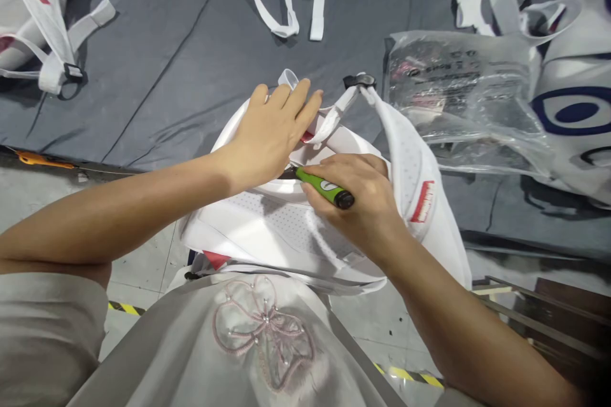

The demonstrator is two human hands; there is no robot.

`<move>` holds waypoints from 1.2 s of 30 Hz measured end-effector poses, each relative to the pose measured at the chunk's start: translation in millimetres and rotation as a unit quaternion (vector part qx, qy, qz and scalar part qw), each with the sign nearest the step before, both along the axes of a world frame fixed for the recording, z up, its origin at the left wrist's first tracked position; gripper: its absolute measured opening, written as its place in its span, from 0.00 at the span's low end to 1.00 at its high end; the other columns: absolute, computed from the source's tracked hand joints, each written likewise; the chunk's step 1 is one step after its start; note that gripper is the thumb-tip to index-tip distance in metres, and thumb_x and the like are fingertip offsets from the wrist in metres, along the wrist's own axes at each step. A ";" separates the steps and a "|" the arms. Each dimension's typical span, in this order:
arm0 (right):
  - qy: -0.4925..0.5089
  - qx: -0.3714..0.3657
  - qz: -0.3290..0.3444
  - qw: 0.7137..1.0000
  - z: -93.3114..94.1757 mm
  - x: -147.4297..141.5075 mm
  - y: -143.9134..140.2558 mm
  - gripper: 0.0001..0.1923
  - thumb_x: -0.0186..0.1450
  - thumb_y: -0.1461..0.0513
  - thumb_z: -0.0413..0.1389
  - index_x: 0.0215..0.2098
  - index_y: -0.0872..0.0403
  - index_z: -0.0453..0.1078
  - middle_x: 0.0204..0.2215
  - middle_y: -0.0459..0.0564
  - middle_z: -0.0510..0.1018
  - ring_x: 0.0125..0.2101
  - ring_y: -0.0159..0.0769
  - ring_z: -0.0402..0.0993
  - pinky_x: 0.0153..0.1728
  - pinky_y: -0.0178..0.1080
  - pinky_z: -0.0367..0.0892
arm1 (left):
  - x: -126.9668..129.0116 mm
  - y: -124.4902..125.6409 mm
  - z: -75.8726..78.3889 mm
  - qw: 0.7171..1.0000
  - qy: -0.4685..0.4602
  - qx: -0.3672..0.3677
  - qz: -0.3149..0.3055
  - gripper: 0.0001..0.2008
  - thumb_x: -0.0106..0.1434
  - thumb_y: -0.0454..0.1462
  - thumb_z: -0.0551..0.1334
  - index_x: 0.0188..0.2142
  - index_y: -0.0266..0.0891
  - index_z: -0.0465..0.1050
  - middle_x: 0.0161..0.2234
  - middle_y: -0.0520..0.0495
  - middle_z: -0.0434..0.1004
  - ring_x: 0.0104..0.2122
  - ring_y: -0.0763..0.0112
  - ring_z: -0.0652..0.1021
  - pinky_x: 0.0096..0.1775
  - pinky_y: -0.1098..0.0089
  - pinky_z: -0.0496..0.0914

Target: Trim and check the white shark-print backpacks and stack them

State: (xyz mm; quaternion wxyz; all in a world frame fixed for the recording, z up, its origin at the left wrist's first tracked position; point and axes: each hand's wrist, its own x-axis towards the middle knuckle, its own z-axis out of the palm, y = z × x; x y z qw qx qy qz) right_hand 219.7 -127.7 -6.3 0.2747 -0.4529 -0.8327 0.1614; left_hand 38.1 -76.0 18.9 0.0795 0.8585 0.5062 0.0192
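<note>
A white backpack [286, 222] with perforated mesh panels and red patches lies across the table's near edge, against my body. My left hand [267, 130] rests over its upper left side, fingers stretched out and slightly apart, thumb hidden. In my right hand [363, 197] is a green-handled tool [324, 186] with a black end, gripped by the closed fingers. Its dark tip points left into the fabric just below my left palm; the very end is hidden. A white strap [334, 117] with a black buckle [360, 80] arches above my right hand.
The table has a grey cloth [157, 51]. A clear plastic bag [458, 89] lies right of the backpack, beside another white bag [573, 108]. More white bag straps [286, 6] hang at the far side. An orange-handled tool [45, 159] lies at the left table edge.
</note>
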 end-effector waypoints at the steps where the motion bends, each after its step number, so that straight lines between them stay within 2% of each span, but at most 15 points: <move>1: -0.002 0.002 -0.013 1.000 -1.1 -0.5 -0.8 0.07 0.66 0.58 0.58 0.38 0.47 0.78 0.34 0.48 0.83 0.39 0.45 0.79 0.46 0.51 0.69 | -0.3 -0.1 0.1 1.000 0.000 0.000 0.000 0.43 0.64 0.54 0.59 0.71 0.39 0.47 0.71 0.37 0.50 0.65 0.40 0.60 0.64 0.43 0.50; 8: 0.016 -0.007 -0.041 0.999 -4.4 -7.1 -3.1 0.07 0.65 0.59 0.59 0.38 0.49 0.80 0.35 0.50 0.83 0.39 0.45 0.80 0.47 0.51 0.69 | 2.0 -0.6 0.0 1.000 0.019 -0.003 0.000 0.43 0.65 0.53 0.60 0.71 0.35 0.46 0.71 0.34 0.48 0.65 0.39 0.60 0.64 0.42 0.50; 12: 0.049 -0.044 -0.017 0.998 -5.2 -7.9 -2.7 0.08 0.65 0.60 0.59 0.39 0.50 0.80 0.35 0.49 0.84 0.36 0.44 0.81 0.43 0.47 0.71 | -2.7 3.0 2.2 0.999 0.030 -0.006 -0.018 0.45 0.64 0.54 0.60 0.72 0.38 0.43 0.71 0.34 0.46 0.66 0.36 0.57 0.64 0.41 0.50; 16: 0.043 -0.032 -0.028 0.998 -4.6 -1.2 -6.6 0.08 0.65 0.60 0.60 0.41 0.51 0.79 0.35 0.47 0.85 0.35 0.43 0.82 0.43 0.47 0.69 | -23.0 5.8 12.6 0.996 0.072 -0.041 -0.040 0.52 0.59 0.51 0.66 0.73 0.43 0.38 0.73 0.34 0.38 0.69 0.32 0.49 0.62 0.38 0.53; 19: 0.077 -0.022 -0.004 0.997 -7.7 -6.6 -10.8 0.08 0.66 0.60 0.59 0.43 0.51 0.78 0.37 0.47 0.85 0.37 0.41 0.82 0.43 0.45 0.67 | -35.6 1.1 19.0 0.994 0.097 -0.053 -0.012 0.59 0.56 0.53 0.69 0.73 0.45 0.32 0.74 0.33 0.30 0.69 0.27 0.44 0.59 0.36 0.56; 22: 0.123 -0.017 0.006 0.992 -16.9 -23.6 -13.3 0.09 0.68 0.59 0.59 0.44 0.50 0.78 0.40 0.48 0.85 0.41 0.40 0.82 0.46 0.44 0.66 | -34.4 -6.3 20.9 0.992 0.116 -0.050 0.011 0.61 0.56 0.54 0.70 0.73 0.45 0.26 0.73 0.32 0.25 0.69 0.27 0.43 0.58 0.37 0.59; 24: 0.141 -0.016 -0.011 0.990 -23.7 -33.9 -13.7 0.09 0.69 0.58 0.58 0.44 0.50 0.78 0.42 0.48 0.85 0.42 0.40 0.81 0.47 0.45 0.65 | -28.1 -9.6 21.2 0.989 0.138 -0.049 0.028 0.62 0.56 0.52 0.71 0.73 0.46 0.26 0.73 0.31 0.25 0.68 0.28 0.44 0.57 0.37 0.61; 28: 0.153 -0.025 -0.018 0.988 -29.6 -37.1 -13.2 0.09 0.68 0.59 0.58 0.44 0.50 0.78 0.40 0.48 0.85 0.38 0.39 0.81 0.46 0.45 0.66 | -19.1 -10.3 22.1 0.980 0.179 -0.068 0.053 0.60 0.56 0.44 0.72 0.73 0.46 0.29 0.72 0.30 0.31 0.63 0.34 0.57 0.53 0.43 0.68; 32: 0.138 -0.057 -0.006 0.989 -24.1 -28.0 -13.9 0.10 0.67 0.59 0.59 0.45 0.50 0.79 0.38 0.47 0.85 0.34 0.39 0.80 0.47 0.46 0.67 | -26.3 -6.2 22.0 0.985 0.157 -0.077 0.009 0.57 0.57 0.43 0.69 0.73 0.42 0.29 0.70 0.29 0.41 0.61 0.37 0.59 0.52 0.48 0.69; 36: 0.140 -0.067 0.008 0.988 -19.4 -23.1 -16.7 0.11 0.67 0.59 0.59 0.46 0.50 0.78 0.39 0.48 0.85 0.36 0.39 0.79 0.47 0.46 0.67 | -38.1 0.3 21.3 0.984 0.152 -0.092 -0.020 0.56 0.57 0.39 0.67 0.73 0.45 0.28 0.70 0.31 0.40 0.61 0.38 0.59 0.53 0.49 0.68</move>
